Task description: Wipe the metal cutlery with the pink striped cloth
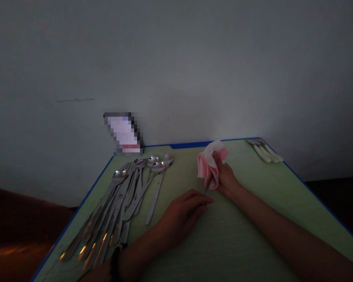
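My right hand (227,177) is closed on a pink and white cloth (208,164), bunched up above the table. Out of the cloth's lower end comes a short stretch of thin metal cutlery handle (206,191); the cloth hides the rest, so its kind cannot be told. My left hand (184,213) pinches the lower end of that handle between thumb and fingers. To the left of my left hand lies a pile of metal cutlery (117,207), with several spoons and long flat handles. One spoon (155,192) lies nearest that hand.
Several white-handled pieces of cutlery (264,150) lie at the table's far right corner. A phone with a blurred screen (125,133) leans on the wall (176,70) at the far left corner. The green table (241,243) has a blue edge.
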